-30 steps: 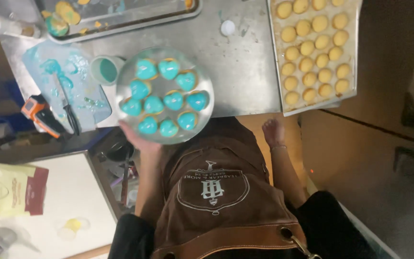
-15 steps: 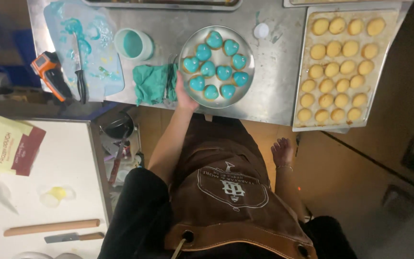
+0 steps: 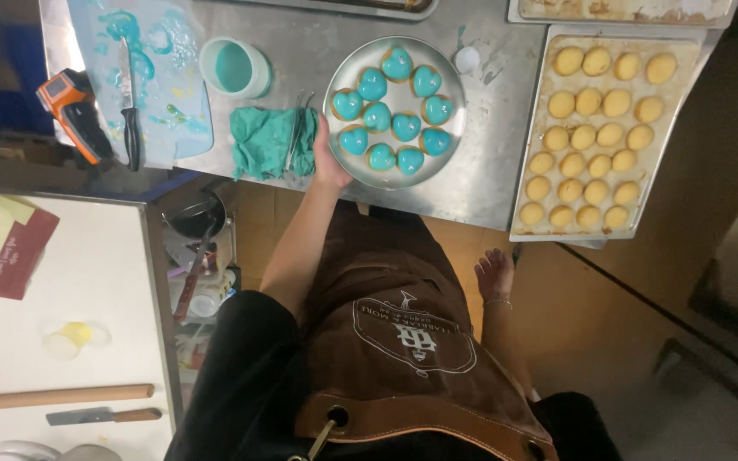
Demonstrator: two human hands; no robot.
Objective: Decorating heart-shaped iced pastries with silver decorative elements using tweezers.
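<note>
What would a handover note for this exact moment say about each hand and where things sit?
Left hand: grip on the near rim of the round metal plate, which rests on the steel counter.
Right hand: empty, hanging below the counter edge.
Done: nine teal-glazed heart cookies on the plate.
Left: plain round cookies unglazed on the baking tray to the right.
Nearby: teal cloth, cup of teal glaze.

— Looks like a bakery kitchen?
— Yes: steel counter (image 3: 301, 196), tray of plain yellow cookies (image 3: 595, 128) right of the plate of turquoise-iced ones (image 3: 395, 111), rolling pin (image 3: 60, 397) well left below.
</note>
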